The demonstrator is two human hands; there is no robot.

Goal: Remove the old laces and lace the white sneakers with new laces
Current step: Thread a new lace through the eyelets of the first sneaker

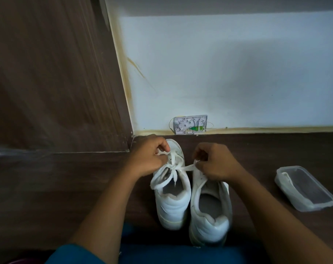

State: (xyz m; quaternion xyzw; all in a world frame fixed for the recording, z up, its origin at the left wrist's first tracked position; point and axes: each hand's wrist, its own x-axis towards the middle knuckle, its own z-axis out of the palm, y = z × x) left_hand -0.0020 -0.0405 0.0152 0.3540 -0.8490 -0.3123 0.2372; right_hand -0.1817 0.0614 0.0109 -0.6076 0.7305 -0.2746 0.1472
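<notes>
no text, brand mark, number or sign is legible anywhere, whether on the white low-top sneakers (171, 204), the clear plastic tub (287, 187) or the small white wall box (190, 124).

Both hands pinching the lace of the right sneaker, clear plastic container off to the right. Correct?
Wrong shoe. The lace is on the left sneaker, not the right sneaker. The head view shows the left hand and right hand each pinching a strand from its knot; the clear plastic container does sit to the right.
</notes>
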